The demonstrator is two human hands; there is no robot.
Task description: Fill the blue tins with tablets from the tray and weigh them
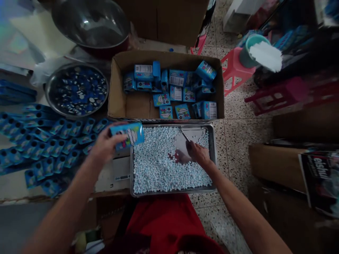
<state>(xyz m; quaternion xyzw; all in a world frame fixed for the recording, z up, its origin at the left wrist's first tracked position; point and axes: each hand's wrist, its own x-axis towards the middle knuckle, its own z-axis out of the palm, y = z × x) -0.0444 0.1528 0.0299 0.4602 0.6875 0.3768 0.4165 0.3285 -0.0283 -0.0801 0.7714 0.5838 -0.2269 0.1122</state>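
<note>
My left hand [106, 143] grips a small blue candy box [132, 133], held over the left edge of a metal tray [214, 148]. Small pale blue and white candies [156, 165] cover most of the tray, with a bare patch at its upper right. Over that patch, my right hand [197, 152] is closed around the dark handle of a metal utensil [184, 134]; the shape of its far end is hard to make out. Beyond the tray stands an open cardboard box [116, 84] with several blue candy boxes [178, 78] in it.
At left, rows of blue boxes with round holes [47, 148] cover the table. Behind them is a metal bowl [49, 95] of blue and silver pieces, and a larger steel bowl [90, 24]. A scale [120, 169] sits beside the tray. Pink stools [235, 67] stand at right.
</note>
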